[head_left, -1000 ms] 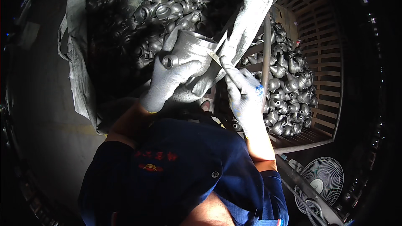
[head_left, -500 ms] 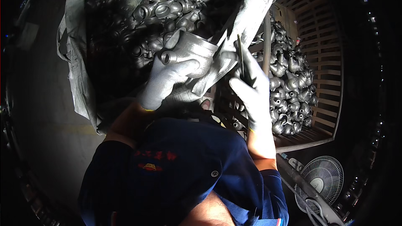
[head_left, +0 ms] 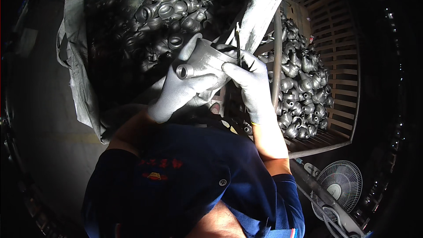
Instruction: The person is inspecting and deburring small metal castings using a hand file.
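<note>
A grey metal pipe-fitting casting [head_left: 206, 60], with a wide open end and a short round side spout, is held up over the near rim of a big sack. My left hand [head_left: 175, 91], in a white glove, is closed around its left and lower side, thumb below the spout. At the right side of the casting is my gloved right hand [head_left: 253, 83], gripping a thin, narrow blade-like tool [head_left: 238, 46] that stands almost upright. The tool's lower part lies behind the fingers, beside the casting's wide end. Whether its edge touches the metal is unclear.
The pale woven sack [head_left: 80, 77] holds many similar castings [head_left: 174, 11], its right edge folded over. To the right stands a slatted metal crate [head_left: 348, 92] with more castings [head_left: 304, 83] heaped inside. A white fan [head_left: 337, 189] sits at the lower right.
My right hand has moved left, bringing the thin tool from beside the casting up against its right side. The casting has shifted slightly right and tilted in my left hand.
</note>
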`<state>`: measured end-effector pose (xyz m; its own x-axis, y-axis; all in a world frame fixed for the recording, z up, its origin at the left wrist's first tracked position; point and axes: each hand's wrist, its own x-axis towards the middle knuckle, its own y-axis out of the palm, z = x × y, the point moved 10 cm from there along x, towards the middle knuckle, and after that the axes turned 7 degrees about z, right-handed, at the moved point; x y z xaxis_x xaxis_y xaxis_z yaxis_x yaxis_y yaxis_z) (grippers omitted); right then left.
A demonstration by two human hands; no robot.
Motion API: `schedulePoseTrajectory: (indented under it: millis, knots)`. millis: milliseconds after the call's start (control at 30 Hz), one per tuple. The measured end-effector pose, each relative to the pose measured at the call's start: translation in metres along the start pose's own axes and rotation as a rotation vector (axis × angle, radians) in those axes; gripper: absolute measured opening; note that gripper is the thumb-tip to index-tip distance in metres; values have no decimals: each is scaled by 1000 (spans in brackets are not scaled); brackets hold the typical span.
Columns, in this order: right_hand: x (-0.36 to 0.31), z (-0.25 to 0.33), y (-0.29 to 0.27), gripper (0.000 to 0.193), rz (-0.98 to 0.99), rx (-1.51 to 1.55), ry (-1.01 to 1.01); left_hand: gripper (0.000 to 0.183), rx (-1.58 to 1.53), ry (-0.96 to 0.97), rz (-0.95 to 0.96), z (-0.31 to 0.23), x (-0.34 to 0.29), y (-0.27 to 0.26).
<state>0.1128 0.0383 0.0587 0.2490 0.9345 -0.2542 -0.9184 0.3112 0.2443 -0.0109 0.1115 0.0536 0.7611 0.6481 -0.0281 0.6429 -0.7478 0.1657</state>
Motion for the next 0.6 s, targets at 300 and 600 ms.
schedulePoseTrajectory:
  millis: [300, 600]
  knots:
    - [6, 3, 4, 25, -27, -126, -122, 94, 565, 379, -45, -33, -7, 9]
    - [-4, 9, 4, 39, -51, -197, -185, 73, -476, -312, 60, 21, -4, 6]
